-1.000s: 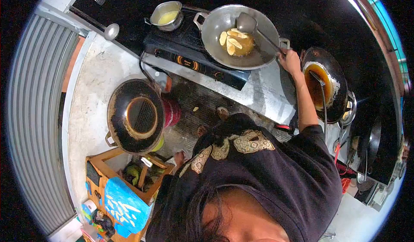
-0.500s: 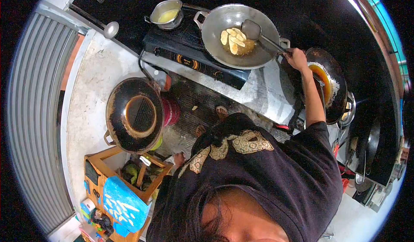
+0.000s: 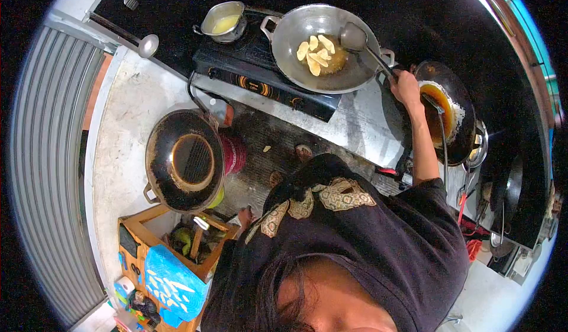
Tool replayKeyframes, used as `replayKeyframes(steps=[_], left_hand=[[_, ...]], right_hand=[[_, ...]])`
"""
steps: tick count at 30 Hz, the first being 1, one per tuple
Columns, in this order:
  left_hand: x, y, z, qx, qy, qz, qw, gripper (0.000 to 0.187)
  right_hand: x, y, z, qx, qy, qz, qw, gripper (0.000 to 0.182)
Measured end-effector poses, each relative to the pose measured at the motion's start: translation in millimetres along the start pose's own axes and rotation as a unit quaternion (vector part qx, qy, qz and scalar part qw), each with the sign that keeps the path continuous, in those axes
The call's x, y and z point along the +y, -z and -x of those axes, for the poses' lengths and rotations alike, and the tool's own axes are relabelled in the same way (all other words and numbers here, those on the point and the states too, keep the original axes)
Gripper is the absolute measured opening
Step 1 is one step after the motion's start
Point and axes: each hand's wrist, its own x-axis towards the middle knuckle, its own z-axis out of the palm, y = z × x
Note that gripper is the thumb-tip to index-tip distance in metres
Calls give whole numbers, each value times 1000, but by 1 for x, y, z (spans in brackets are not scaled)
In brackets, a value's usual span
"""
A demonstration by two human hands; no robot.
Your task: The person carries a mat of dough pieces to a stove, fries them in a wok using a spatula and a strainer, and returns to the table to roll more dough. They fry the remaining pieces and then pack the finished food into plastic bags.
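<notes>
My right hand (image 3: 404, 87) is closed around the handle of a dark spatula (image 3: 353, 37). The spatula's blade rests inside a large grey wok (image 3: 287, 51), to the right of several pale yellow slices (image 3: 315, 54) lying in a little oil. The wok sits on a black gas stove (image 3: 266, 89). Low beside my body, my left hand (image 3: 244, 216) shows only in part, near a wooden frame (image 3: 223, 237). Its fingers are too small and shaded to make out.
A small pot with yellow liquid (image 3: 226, 20) stands left on the stove. A second wok holding brown oil (image 3: 442, 113) is at right, with a utensil in it. A blackened wok (image 3: 160, 154) sits at left. More pale slices lie on blue plastic (image 3: 160, 261).
The spatula has moved slightly right, away from the slices. The slices, bunched together before, are now more spread out and shifted a little left.
</notes>
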Motion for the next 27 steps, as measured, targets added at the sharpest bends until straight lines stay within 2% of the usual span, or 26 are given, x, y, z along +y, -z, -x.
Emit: replayKeyframes(steps=[3, 6, 8, 14, 16, 19, 22, 23, 25, 27], left_hand=[[-22, 2, -13, -10, -162, -253, 954, 26], [-29, 0, -21, -17, -174, -262, 949, 25], [-28, -2, -21, -14, -137, -212, 968, 25], [-22, -10, -14, 4, -16, -23, 1000, 24], [-21, -8, -12, -2, 16, 27, 1000, 24], [-16, -4, -10, -14, 58, 96, 994, 24], [-15, -4, -11, -20, 90, 158, 983, 24], [-14, -4, -12, -15, 93, 177, 980, 24], [-12, -8, -13, -8, 100, 209, 973, 24], [-9, -12, -15, 37, 93, 204, 974, 23]], right_hand=[[-5, 0, 1, -28, 1, -70, 997, 33], [-18, 0, 7, -46, 18, -106, 993, 29], [-39, 19, 14, -92, 33, -107, 989, 26], [-42, 22, 18, -84, 24, -97, 991, 28], [-46, 28, 16, -100, 15, -90, 991, 28], [-62, 23, 10, -43, 70, -134, 988, 28], [-69, -10, -5, -71, 28, -100, 992, 26], [-71, -8, -4, -73, 72, -123, 987, 26], [-75, 1, -2, -82, 58, -104, 990, 27], [-76, 5, -1, -69, 58, -92, 992, 27]])
